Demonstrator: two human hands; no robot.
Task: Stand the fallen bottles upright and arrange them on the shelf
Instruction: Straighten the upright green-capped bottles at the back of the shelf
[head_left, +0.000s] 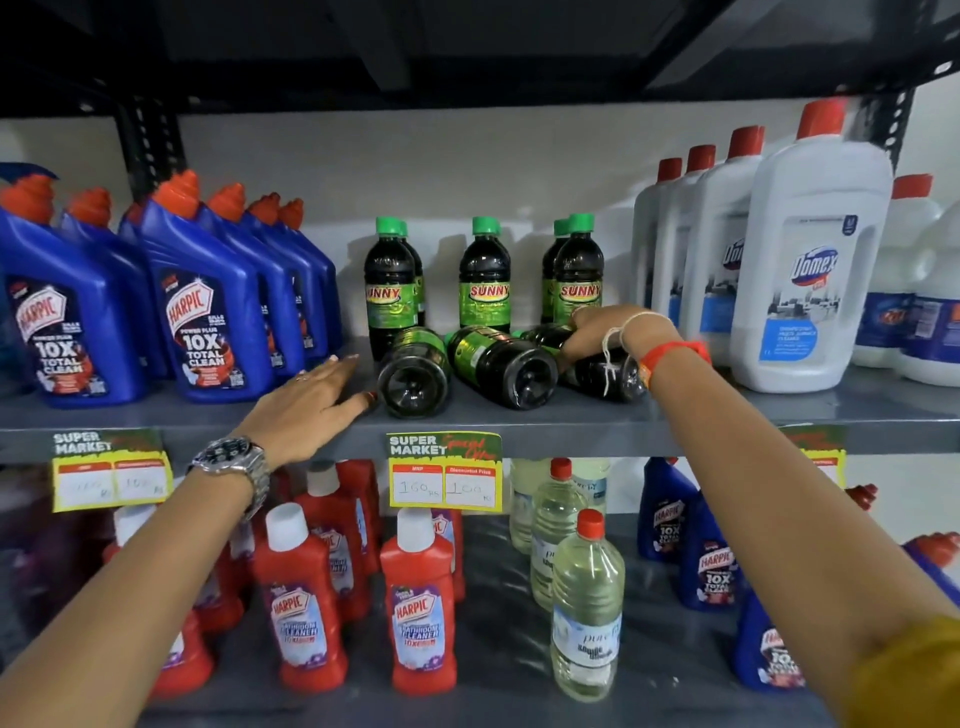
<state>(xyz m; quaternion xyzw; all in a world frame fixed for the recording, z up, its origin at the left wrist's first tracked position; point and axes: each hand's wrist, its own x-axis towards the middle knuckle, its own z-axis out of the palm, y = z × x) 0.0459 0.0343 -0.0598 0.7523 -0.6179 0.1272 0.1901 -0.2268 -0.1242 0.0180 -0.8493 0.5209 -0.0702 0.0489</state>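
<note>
— Counting three Sunny bottles (498, 364) on their sides at the grey shelf (779, 410) front; nothing righted yet?

— None. Right hand (597, 332) wraps the rightmost fallen one; left hand (311, 405) lies flat, fingers spread, holding nothing. Upright Sunny bottles (484, 275) wait behind.

Blue Harpic bottles (78, 312), white Domex jugs (810, 270), red Harpic cleaners (298, 603), yellow price tag (445, 470), possibly reading 160.
</note>
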